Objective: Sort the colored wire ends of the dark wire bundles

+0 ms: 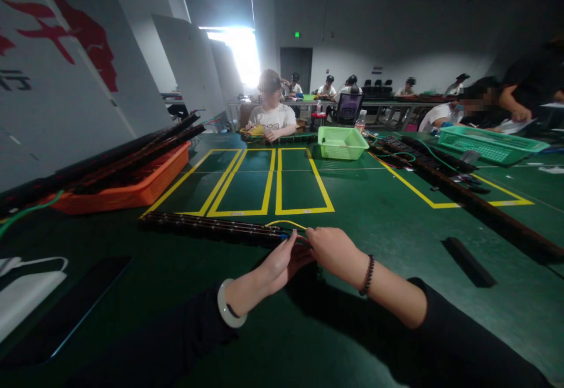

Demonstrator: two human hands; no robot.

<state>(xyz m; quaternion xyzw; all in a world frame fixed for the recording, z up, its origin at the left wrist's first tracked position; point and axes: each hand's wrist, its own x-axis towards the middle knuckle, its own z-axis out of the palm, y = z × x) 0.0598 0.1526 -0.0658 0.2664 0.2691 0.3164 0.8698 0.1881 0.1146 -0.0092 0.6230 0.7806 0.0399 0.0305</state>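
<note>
A long black strip-like assembly (211,227) with thin lines along its length lies across the green table in front of me. My left hand (275,267), a pale bangle on its wrist, closes round the strip's right end, thumb on top beside a small blue part. Close against it, my right hand (337,256) is closed with its fingertips pinching a yellow wire (286,222) that arcs up from the strip. A reddish wire also shows between the two hands. My fingers hide the strip's very tip and the wire ends.
An orange basket (154,185) bearing long black strips stands left. Yellow-taped rectangles (275,182) mark the table. Green baskets (342,143) sit farther back. More strips (476,197) and a short black bar (468,261) lie right; a phone-like slab (70,311) lies left. People sit beyond.
</note>
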